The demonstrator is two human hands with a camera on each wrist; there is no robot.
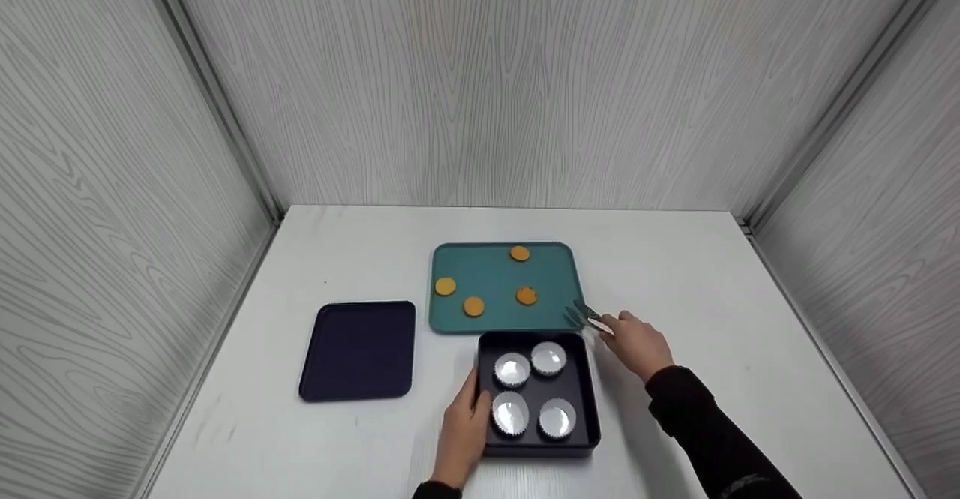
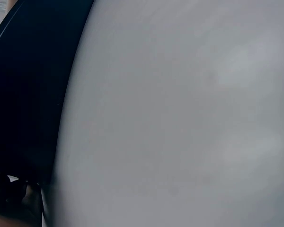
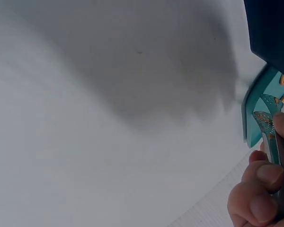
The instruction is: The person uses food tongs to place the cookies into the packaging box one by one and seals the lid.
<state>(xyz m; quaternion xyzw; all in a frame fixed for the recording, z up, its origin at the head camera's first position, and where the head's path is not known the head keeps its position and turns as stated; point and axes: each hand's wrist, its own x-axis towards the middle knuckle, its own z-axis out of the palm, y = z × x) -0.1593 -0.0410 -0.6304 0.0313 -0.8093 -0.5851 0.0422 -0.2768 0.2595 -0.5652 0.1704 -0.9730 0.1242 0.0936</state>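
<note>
My right hand (image 1: pixel 637 345) grips a pair of metal tongs (image 1: pixel 591 317), their tips apart over the right front corner of a teal tray (image 1: pixel 487 268). In the right wrist view, curled fingers (image 3: pixel 270 174) wrap the tongs' dark handle, and the flared perforated tips (image 3: pixel 266 116) show beside the tray. On the tray lie several flat orange discs, one of them (image 1: pixel 526 296) nearest the tongs. My left hand (image 1: pixel 463 431) holds the left wall of a dark navy box (image 1: pixel 538 450), thumb at the rim. Inside stand several silver foil cups (image 1: pixel 556 418), all upright.
A square navy lid or shallow tray (image 1: pixel 358 350) lies on the white table (image 1: pixel 660 259) to the left. Pale wood-grain panels (image 1: pixel 495 86) enclose the table at the back and both sides. The box stands right in front of the teal tray.
</note>
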